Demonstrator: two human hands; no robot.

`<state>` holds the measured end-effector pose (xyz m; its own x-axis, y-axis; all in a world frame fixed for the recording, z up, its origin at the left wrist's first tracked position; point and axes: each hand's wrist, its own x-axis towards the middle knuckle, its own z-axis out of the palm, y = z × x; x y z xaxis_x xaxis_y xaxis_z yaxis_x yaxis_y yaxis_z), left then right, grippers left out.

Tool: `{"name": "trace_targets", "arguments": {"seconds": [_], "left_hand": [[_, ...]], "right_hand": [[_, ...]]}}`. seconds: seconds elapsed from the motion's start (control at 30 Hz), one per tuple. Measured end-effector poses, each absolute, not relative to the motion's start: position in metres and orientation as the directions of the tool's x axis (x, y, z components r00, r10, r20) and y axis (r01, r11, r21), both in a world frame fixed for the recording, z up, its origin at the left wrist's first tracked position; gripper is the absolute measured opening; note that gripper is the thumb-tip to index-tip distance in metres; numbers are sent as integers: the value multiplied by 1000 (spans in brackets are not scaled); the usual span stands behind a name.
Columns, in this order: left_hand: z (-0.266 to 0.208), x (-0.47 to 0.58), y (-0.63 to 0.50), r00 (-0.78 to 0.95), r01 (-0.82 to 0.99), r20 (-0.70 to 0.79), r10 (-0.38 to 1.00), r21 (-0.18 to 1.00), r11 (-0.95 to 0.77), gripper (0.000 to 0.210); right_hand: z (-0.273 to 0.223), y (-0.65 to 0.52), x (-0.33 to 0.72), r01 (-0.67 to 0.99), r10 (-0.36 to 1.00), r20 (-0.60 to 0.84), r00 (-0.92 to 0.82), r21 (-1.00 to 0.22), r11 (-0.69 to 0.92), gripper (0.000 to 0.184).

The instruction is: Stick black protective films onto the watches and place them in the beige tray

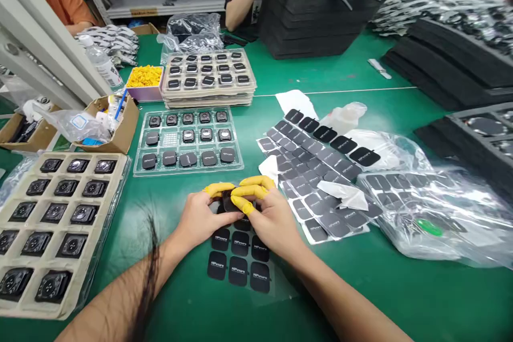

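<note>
Head view puts us over a green counter, where our left hand and right hand meet above a sheet of black labels. The grip of each is narrow, fingertips closed on a dark squarish piece at the far end of the sheet. Our fingers cover most of it, so we can't fairly say whether it is a bare label or a device with one on it.

We judge a crooked fit the likeliest fault: if the fingertips twist while pressing, an edge would end up off line, and the yellow finger cots could dull our feel for it. They might also catch on any adhesive and drag a corner up. Nothing visibly weighs the sheet down, so a brushing wrist could slide it or crease its clear margin.

Ahead of us, the clear tray has one bare pocket in its middle row; its other pockets hold dark pieces, and a careless reach could knock one loose. To our right, white paper scraps lie on overlapping label sheets beside a clear plastic bag; snagging the bag could scatter that pile.
</note>
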<state>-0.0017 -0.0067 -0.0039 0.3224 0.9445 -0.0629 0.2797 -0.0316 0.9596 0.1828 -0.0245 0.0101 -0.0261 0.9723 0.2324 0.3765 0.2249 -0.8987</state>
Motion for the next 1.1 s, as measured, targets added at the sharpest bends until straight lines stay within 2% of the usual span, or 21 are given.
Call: {"name": "trace_targets", "arguments": {"seconds": [0.03,0.1,0.13,0.17,0.23,0.27,0.33,0.4,0.5,0.6,0.7,0.8,0.87,1.03,1.1], "left_hand": [[-4,-2,-6,315,269,-79,946,963,-9,53],[-2,-3,-5,312,250,-110,944,968,30,54],[0,-3,-4,326,243,-120,938,969,39,54],[2,-4,-2,352,239,-127,927,970,42,54],[8,-6,0,419,231,-138,897,972,42,52],[11,-7,1,453,226,-144,880,973,43,51],[15,-9,2,508,217,-158,847,975,52,49],[17,-9,3,526,222,-169,834,973,58,49],[14,-5,1,440,241,-173,881,968,70,51],[8,0,-3,328,233,-169,929,968,94,51],[3,1,-6,302,240,-154,941,967,81,49],[-1,0,-7,311,256,-129,942,965,48,45],[-3,-1,-6,295,236,-116,948,971,45,45],[-2,-1,-6,319,354,-95,943,935,-25,41],[-3,0,-7,297,332,-102,949,943,-3,40]], "right_hand": [[16,-22,195,327,977,210,-25,-922,207,11],[27,-17,222,210,995,76,-60,-974,87,16],[30,-14,235,231,993,-7,-117,-973,20,22],[32,-11,247,313,983,-83,-162,-949,-29,28],[29,-4,261,573,972,-162,-168,-819,-38,29],[25,0,265,680,982,-135,-132,-733,-9,25],[14,8,267,794,998,50,-41,-605,63,22],[3,15,267,829,974,227,10,-547,119,27],[-3,20,265,856,953,302,-17,-489,170,20],[6,11,254,799,929,368,-44,-545,254,12],[18,-5,225,600,883,435,-180,-663,449,9],[19,-14,197,575,829,437,-349,-598,558,13],[16,-15,189,624,821,459,-339,-543,562,13],[11,-14,186,594,834,450,-320,-590,547,10],[9,-14,185,622,844,466,-264,-586,518,9]]}}
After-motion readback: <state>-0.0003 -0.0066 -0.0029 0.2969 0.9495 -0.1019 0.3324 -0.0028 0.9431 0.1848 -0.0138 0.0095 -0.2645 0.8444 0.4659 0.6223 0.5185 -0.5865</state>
